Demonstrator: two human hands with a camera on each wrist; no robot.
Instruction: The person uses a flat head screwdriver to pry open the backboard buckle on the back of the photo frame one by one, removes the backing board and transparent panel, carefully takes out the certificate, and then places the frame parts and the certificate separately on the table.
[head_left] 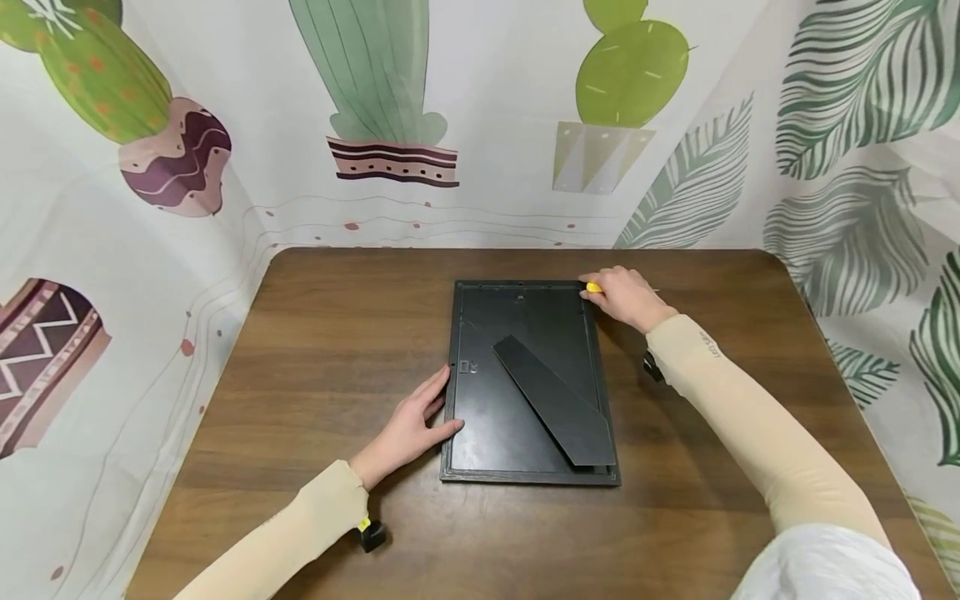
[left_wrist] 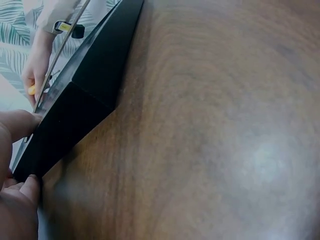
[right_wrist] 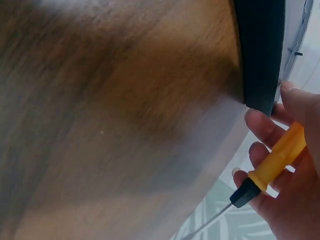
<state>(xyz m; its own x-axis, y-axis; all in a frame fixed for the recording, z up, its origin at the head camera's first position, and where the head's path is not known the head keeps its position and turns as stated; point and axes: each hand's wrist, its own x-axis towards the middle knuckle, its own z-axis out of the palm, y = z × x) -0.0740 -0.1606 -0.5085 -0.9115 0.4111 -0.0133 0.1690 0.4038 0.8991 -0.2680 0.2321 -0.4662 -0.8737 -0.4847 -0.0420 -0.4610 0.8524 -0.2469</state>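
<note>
A black picture frame [head_left: 480, 433] lies face down on the wooden table, its hinged stand [head_left: 558, 408] slanting across the back panel. My left hand [head_left: 408, 429] grips its left edge, thumb over the back and fingers along the side; the left wrist view shows the thumb [left_wrist: 20, 124] on top. At the far right corner is my right hand [head_left: 626, 293], with thumb and fingertips touching the frame. Tucked in that hand is a yellow-handled screwdriver [right_wrist: 277, 162], its black collar and thin metal shaft pointing away from the frame. Small tabs [right_wrist: 298, 53] stand along the frame's inner rim.
The brown wooden table [head_left: 322, 333] extends on all sides of the frame. Behind and beside it hangs a white cloth [head_left: 510, 83] printed with cacti and leaves. A black wrist device [head_left: 371, 535] sits under the left sleeve, another [head_left: 652, 367] under the right.
</note>
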